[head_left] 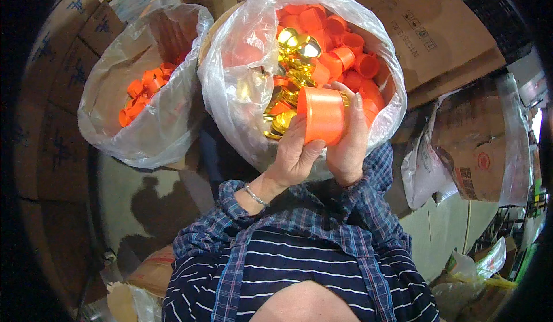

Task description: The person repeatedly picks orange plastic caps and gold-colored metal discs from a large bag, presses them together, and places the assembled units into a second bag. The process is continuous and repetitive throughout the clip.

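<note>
Both my hands hold an orange plastic cap (324, 116), a short wide cylinder, over the near edge of a plastic-lined box. The fingers of my left hand (295, 159) close on its left and lower side. My right hand (350, 144) wraps round its right side, and a strip of gold shows by those fingers. Right behind the cap, the clear plastic liner (231, 86) encloses a heap of orange caps (341, 57) and several shiny gold pieces (302, 63). The gold pieces lie mostly toward the left of the heap.
At the left stands a second clear bag (106, 112) with orange pieces (144, 91) inside. A brown carton (415, 34) lies behind on the right. Further right are a white sack (423, 169) and another carton (472, 140). Stacked cartons (63, 114) line the far left.
</note>
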